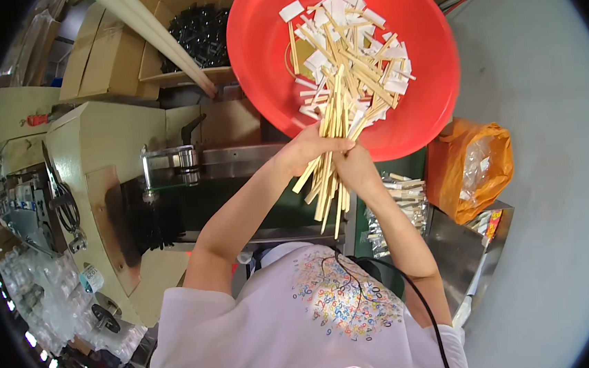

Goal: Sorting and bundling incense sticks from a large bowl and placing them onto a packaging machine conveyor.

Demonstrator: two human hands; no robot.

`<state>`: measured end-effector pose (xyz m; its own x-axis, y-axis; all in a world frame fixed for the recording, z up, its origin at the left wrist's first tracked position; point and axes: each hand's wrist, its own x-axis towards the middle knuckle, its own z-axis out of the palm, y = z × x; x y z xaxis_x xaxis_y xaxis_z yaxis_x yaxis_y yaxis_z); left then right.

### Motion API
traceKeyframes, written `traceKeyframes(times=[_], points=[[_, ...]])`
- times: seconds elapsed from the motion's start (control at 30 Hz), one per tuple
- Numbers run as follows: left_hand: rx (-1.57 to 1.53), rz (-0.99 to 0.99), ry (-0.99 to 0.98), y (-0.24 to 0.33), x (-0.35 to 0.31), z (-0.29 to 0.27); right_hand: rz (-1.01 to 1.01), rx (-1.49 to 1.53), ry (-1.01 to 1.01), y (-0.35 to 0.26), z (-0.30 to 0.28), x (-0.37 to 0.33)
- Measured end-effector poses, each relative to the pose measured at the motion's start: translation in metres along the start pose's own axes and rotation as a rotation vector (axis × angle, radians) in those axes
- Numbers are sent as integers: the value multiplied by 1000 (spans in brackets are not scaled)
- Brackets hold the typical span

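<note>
While two bare hands met at the near side of a wide red basin (251, 56), a loose bundle of pale wooden sticks (323, 199) fanned out between them, its far ends over the basin and its near ends pointing toward the wearer's white shirt (244, 340). The left hand (307, 147) was wrapped around the bundle, and the right hand (357, 169) gripped it from the other side, fingers partly hidden. Each stick looked light, straight and stiff, its dry wood unlikely to slip much; a single one might have snapped if bent, and the uneven bundle would probably have splayed under a loose hold, so its middle seemed the soundest place to grip. More sticks lay crisscrossed in the basin among white paper pieces (291, 11). Beside it, on the right, stood an orange bag (444, 176). As for writing, the shirt carried a tree-like print of tiny coloured digits, while a pale round tag (91, 278) at left was too small to read.
</note>
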<state>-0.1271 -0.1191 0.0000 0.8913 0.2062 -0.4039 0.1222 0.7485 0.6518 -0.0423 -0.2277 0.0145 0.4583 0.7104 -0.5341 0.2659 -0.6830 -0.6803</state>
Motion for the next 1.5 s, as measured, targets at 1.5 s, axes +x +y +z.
traceKeyframes(times=[1.5], points=[[512, 580, 353, -89, -76, -9, -180, 420, -270, 78, 20, -37]])
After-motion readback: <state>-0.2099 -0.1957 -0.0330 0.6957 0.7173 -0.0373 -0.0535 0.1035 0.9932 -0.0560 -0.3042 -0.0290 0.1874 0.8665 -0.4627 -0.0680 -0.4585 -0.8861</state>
